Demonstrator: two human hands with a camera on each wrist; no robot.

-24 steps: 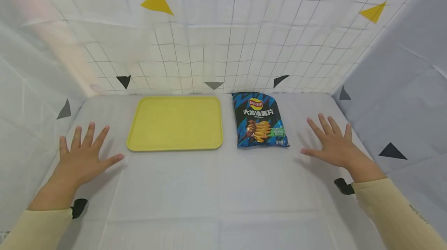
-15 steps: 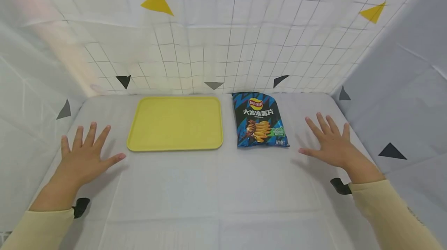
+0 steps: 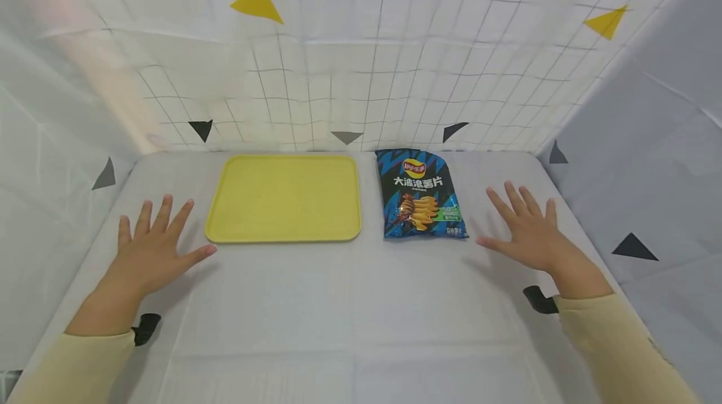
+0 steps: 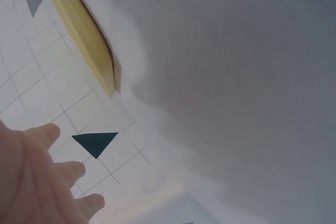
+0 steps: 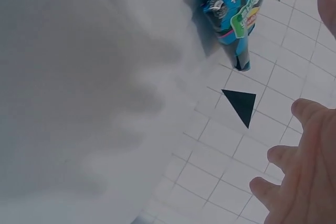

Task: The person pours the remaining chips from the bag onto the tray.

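A yellow rectangular tray lies on the white table, left of centre and near the back wall. To its right lies a blue and black bag of potato chips, printed side up. My left hand hovers over the table with spread fingers, its thumb close to the tray's front left corner. On the other side my right hand, also spread, is held above the table to the right of the bag. Both hands hold nothing. The left wrist view catches the tray's edge; the right wrist view catches the bag.
White cloth covers the table and the walls around it. The back wall carries a grid and several coloured triangles. Black wrist mounts stick out at both sleeves.
Both hands have drifted inward, the left one to the right and the right one to the left. Tray and bag lie as before.
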